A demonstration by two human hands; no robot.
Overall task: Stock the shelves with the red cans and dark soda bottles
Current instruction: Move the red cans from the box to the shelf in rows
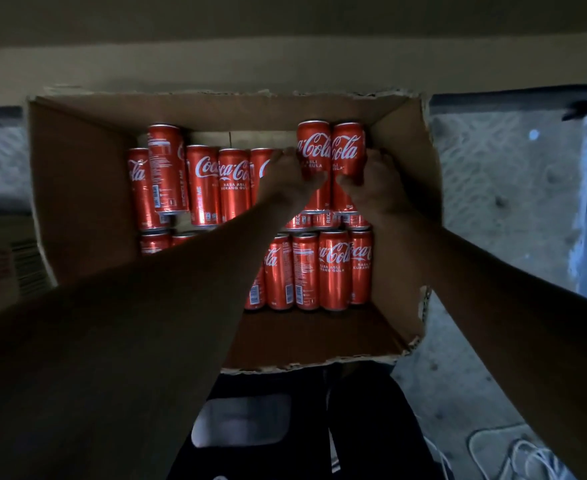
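Forearms (139, 323) nearest the lens, both reaching into the cardboard box (77, 188). I log: left grip (286, 178) curled round 1 red can (314, 147); right grip (376, 183) curled round the 2nd can (347, 147) just beside it, both at the far right corner, above the other cans (333, 268) lying in rows.

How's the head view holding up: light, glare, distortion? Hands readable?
Head view: dim overall, forearms almost black; red cans catch soft highlights, labels legible; left hand and right hand are shadowed, each gripping a raised red can; cardboard box edges look only mildly bent.
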